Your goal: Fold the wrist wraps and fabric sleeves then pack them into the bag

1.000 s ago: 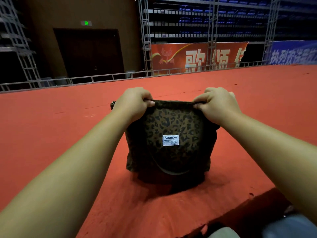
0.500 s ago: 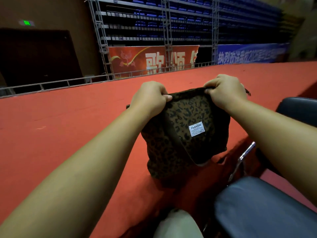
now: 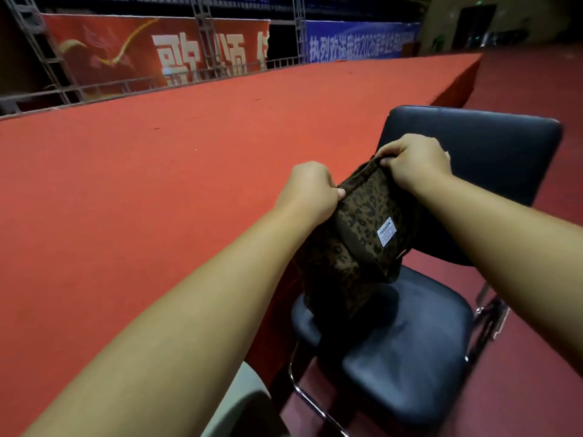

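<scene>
Bag (image 3: 356, 247), leopard-print fabric with a white label (image 3: 385, 231), hangs over the seat of a black chair (image 3: 410, 357); contact with the seat cannot be confirmed. Left hand (image 3: 310, 190) and right hand (image 3: 416, 162) each pinch its top edge, holding the mouth nearly closed. Nothing else to pack is in view, so folding and packing are probably complete.

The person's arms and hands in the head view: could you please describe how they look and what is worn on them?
Both arms are bare as far as the view shows: no sleeves, watch or bracelet. The left hand and right hand wear no gloves, and no ring shows on the parts in view.
</scene>
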Motion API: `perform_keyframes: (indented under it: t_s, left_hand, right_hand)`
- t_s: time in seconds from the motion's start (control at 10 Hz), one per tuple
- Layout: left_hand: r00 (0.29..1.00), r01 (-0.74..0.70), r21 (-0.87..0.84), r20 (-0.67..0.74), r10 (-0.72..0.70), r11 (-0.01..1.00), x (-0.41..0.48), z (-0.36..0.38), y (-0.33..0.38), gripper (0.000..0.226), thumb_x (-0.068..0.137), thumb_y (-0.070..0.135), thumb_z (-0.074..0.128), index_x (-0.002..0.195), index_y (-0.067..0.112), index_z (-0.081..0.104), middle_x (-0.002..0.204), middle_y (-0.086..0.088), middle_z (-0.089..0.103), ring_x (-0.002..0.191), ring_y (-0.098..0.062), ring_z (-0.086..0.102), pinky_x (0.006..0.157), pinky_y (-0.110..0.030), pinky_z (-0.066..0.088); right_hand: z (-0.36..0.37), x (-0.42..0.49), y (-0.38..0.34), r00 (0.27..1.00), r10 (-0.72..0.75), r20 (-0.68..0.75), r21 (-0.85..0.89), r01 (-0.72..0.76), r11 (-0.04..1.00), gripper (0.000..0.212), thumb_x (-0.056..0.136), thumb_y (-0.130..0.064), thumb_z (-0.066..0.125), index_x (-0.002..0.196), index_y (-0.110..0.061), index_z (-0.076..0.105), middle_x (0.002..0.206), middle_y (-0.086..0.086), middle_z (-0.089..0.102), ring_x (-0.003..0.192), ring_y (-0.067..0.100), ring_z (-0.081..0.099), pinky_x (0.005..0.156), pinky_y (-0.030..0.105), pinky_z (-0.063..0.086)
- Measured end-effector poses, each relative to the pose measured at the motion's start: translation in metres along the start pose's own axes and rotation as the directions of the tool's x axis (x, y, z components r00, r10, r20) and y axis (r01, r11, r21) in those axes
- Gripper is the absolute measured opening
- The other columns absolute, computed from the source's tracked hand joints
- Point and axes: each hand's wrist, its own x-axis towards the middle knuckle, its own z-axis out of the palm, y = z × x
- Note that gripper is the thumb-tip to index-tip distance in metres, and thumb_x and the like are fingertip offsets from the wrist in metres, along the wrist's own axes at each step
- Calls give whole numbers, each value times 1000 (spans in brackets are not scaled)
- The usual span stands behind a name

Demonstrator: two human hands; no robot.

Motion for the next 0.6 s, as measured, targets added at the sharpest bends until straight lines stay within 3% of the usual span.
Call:
perform_keyframes:
  t_s: [0.1, 0.3, 0.4, 0.5, 0.6]
  left_hand:
    - [999, 3, -9, 49, -3, 1000, -5, 49, 1, 21, 95, 33, 77, 92, 13, 80, 95, -9, 75, 91, -31, 70, 82, -34, 56]
    - [993, 24, -18, 116, -22, 1000, -17, 116, -11, 18, 96, 32, 77, 87, 16, 78, 88, -2, 70, 84, -24, 69, 75, -33, 53]
    - [995, 26, -14, 100, -24, 1000, -19, 127, -17, 21, 98, 33, 75, 83, 18, 75, 87, 0, 69, 82, -23, 67, 71, -32, 51]
    - [989, 14, 10, 150, -16, 1000, -18, 126, -22, 19, 95, 38, 77, 83, 23, 77, 86, 3, 70, 83, -21, 69, 73, -37, 58]
    - [981, 37, -11, 193, -34, 999, -20, 116, -32, 15, 87, 43, 83, 87, 28, 80, 91, 8, 75, 89, -17, 71, 82, -39, 62]
  right_hand:
    - [17, -13, 40, 996, 58, 72, -33, -55, 998, 14, 96, -31, 72, 94, -41, 81, 103, -15, 73, 113, 21, 64, 98, 40, 49]
    - [57, -39, 89, 976, 125, 179, -60, -116, 991, 15, 97, -30, 72, 94, -41, 82, 108, -14, 70, 108, 18, 64, 91, 38, 56]
    - [67, -49, 93, 972, 159, 171, -12, -160, 987, 15, 97, -29, 71, 96, -40, 82, 110, -14, 71, 110, 20, 65, 93, 41, 57]
    - [71, -51, 86, 961, 183, 207, -72, -171, 983, 23, 94, -23, 63, 97, -40, 79, 118, -8, 72, 116, 27, 62, 97, 42, 55]
    - [73, -52, 62, 936, 201, 289, -167, -158, 973, 37, 91, -20, 51, 108, -38, 78, 126, 2, 66, 129, 39, 47, 108, 48, 44]
